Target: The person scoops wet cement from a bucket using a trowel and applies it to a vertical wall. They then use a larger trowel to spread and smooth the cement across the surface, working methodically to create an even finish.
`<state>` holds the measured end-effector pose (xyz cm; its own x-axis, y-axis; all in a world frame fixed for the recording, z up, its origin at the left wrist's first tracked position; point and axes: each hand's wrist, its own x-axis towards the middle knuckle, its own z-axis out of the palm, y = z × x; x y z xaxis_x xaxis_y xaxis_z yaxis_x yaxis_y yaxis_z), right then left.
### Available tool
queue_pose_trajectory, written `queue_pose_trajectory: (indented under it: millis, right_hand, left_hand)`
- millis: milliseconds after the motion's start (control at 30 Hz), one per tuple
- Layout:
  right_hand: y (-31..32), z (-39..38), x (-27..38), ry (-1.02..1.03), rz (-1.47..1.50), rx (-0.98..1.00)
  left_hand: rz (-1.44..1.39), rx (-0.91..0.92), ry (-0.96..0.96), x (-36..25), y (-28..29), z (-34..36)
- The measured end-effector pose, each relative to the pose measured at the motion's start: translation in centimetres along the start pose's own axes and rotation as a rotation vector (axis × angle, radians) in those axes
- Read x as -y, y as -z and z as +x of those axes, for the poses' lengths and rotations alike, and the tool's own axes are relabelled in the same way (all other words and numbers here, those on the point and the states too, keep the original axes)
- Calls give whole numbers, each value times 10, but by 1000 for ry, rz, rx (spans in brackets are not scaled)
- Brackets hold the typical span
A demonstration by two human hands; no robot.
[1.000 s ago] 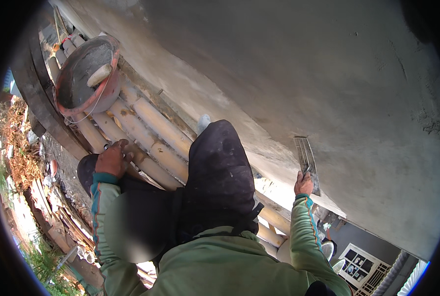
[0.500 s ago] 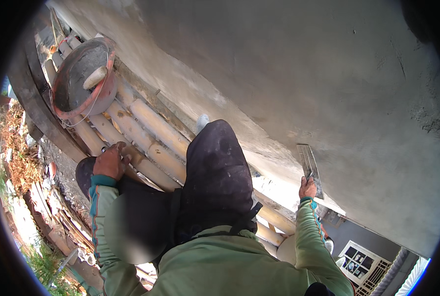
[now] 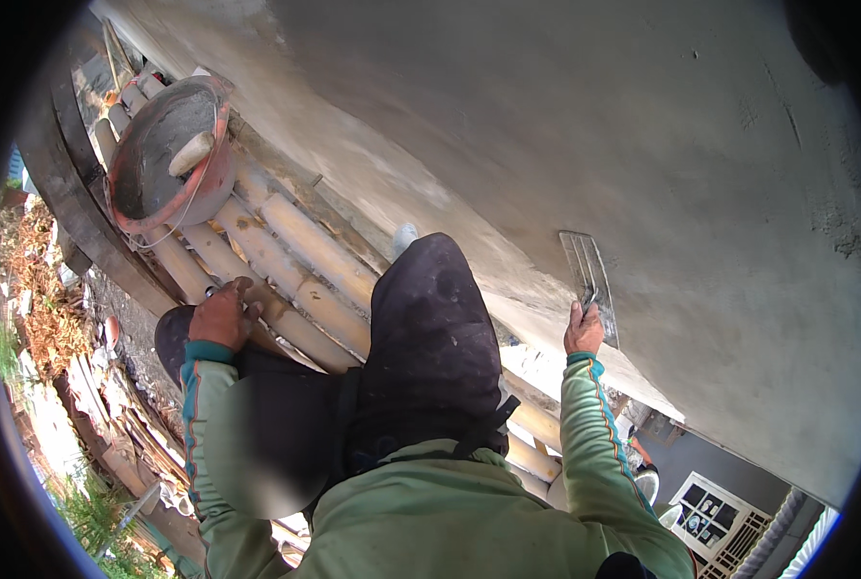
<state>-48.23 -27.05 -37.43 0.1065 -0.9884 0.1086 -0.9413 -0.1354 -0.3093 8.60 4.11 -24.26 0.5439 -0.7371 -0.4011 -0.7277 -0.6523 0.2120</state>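
My right hand grips a rectangular metal plastering trowel, its blade lying along the grey plastered wall. The trowel's handle is mostly hidden under the fingers. Over by my bent left knee, my left hand is closed with curled fingers. A small dark, shiny bit shows at its far edge; what it belongs to, I cannot make out. Beyond that hand stands a reddish bucket with grey mortar inside. A pale, rounded block-like piece lies across the bucket's near side.
Under me runs a platform of bamboo poles along the wall's foot. A curved-looking dark beam borders it on the left. Lower down lie wood scraps and plants. A white-framed window appears at the lower right.
My right hand and the trowel have moved up and slightly left along the wall. The left hand stays at the knee; the whole view has shifted slightly.
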Motion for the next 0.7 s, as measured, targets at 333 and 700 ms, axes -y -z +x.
queue_pose_trajectory:
  millis: [333,700]
  right_hand:
    - [80,-21,13,69,81,-45]
    - [66,-9,8,-41,147,-47]
  left_hand:
    - [66,33,45,-3,1,2]
    - [96,20,14,-8,-1,5]
